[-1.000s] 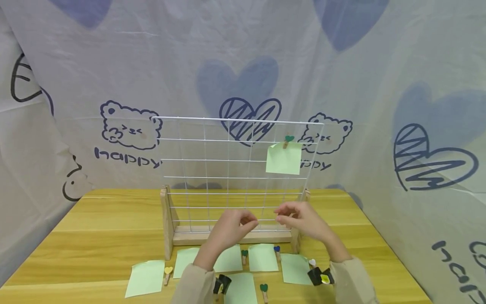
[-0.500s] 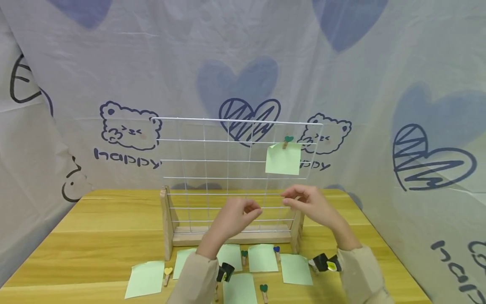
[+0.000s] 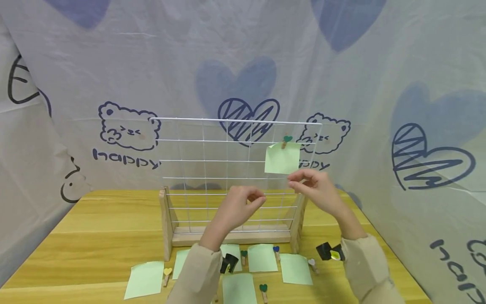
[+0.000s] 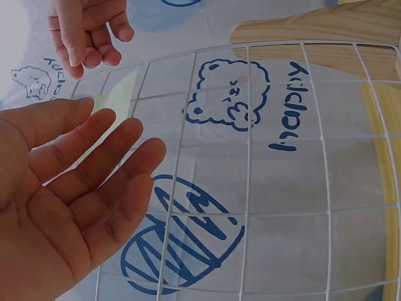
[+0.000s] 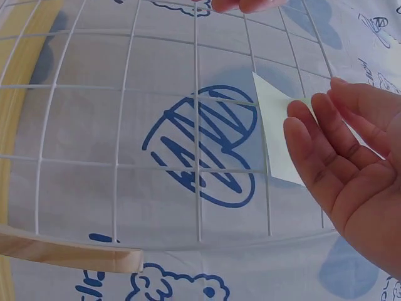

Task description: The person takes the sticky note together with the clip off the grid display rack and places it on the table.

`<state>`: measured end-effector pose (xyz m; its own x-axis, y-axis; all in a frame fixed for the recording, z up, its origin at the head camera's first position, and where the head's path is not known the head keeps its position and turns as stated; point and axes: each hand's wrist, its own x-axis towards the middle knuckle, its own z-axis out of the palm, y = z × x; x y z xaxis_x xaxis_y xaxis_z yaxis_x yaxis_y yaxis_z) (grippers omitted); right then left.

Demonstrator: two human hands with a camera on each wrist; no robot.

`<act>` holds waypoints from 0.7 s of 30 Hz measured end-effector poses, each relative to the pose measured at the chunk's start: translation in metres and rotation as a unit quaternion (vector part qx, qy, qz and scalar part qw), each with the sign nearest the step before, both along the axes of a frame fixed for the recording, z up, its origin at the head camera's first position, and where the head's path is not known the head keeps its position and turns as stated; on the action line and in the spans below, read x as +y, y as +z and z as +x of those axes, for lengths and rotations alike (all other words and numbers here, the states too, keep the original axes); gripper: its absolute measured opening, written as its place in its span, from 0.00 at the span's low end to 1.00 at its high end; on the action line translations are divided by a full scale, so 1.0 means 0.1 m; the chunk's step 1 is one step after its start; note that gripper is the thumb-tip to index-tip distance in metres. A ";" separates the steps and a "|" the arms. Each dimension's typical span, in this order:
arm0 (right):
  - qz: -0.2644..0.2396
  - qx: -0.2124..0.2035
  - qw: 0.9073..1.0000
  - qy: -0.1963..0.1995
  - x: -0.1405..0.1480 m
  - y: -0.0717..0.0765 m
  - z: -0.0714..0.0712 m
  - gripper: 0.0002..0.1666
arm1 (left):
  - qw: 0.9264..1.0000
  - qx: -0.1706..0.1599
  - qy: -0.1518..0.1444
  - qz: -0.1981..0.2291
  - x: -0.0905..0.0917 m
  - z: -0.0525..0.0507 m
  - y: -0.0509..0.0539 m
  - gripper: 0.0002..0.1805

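In the head view my left hand [image 3: 236, 207] hovers before the white wire grid [image 3: 228, 120], fingers loosely bent and holding nothing. My right hand [image 3: 318, 191] is raised to the right, just below a pale green paper note [image 3: 282, 160]. A small wooden clothespin [image 3: 286, 141] with a green heart fixes that note to the grid's upper right. Seen from the left wrist, the left palm [image 4: 75, 194] has nothing in it. From the right wrist, the right hand's fingers [image 5: 326, 144] overlap the note [image 5: 276, 132] in view; contact cannot be told.
Wooden feet and a bar [image 3: 231, 240] support the grid. Several green notes lie on the wooden table [image 3: 95, 236], among them one at left [image 3: 145, 280] and one at right [image 3: 296, 269]. Between them are heart clothespins: yellow [image 3: 167, 273], blue [image 3: 276, 251], white [image 3: 312, 264], green [image 3: 263, 291].
Both hands have risen from low before the grid; the right has also shifted rightward, up to the clipped note's lower edge. Notes and clothespins stay where they were.
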<state>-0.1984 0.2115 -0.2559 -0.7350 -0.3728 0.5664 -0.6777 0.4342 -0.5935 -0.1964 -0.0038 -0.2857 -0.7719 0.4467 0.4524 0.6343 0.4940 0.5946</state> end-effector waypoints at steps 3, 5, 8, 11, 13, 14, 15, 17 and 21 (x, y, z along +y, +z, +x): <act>-0.022 0.022 0.999 -0.009 0.01 0.04 -0.02 0.06 | 1.000 0.011 0.003 0.002 0.02 -0.01 0.05 0.07; -0.033 0.031 0.999 -0.014 0.01 0.07 -0.03 0.06 | 1.000 0.015 0.003 0.004 0.04 -0.02 0.07 0.07; -0.040 0.046 0.998 -0.021 0.01 0.12 -0.05 0.06 | 1.000 0.015 0.001 0.011 0.06 -0.03 0.12 0.07; -0.037 0.063 0.997 -0.028 0.01 0.17 -0.08 0.06 | 1.000 0.010 -0.001 0.019 0.09 -0.03 0.17 0.08; -0.036 0.081 0.996 -0.033 0.02 0.20 -0.09 0.06 | 1.000 0.007 -0.002 0.022 0.10 -0.04 0.19 0.08; -0.038 0.088 0.995 -0.034 0.02 0.22 -0.10 0.06 | 1.000 0.007 -0.002 0.024 0.10 -0.04 0.21 0.08; -0.040 0.096 0.994 -0.036 0.03 0.24 -0.11 0.06 | 1.000 0.007 -0.003 0.025 0.11 -0.04 0.22 0.08; -0.051 0.109 0.992 -0.039 0.03 0.27 -0.12 0.05 | 0.999 0.007 -0.002 0.033 0.12 -0.04 0.24 0.08; -0.066 0.141 0.986 -0.059 0.05 0.32 -0.15 0.05 | 0.998 0.002 0.006 0.058 0.15 -0.05 0.27 0.08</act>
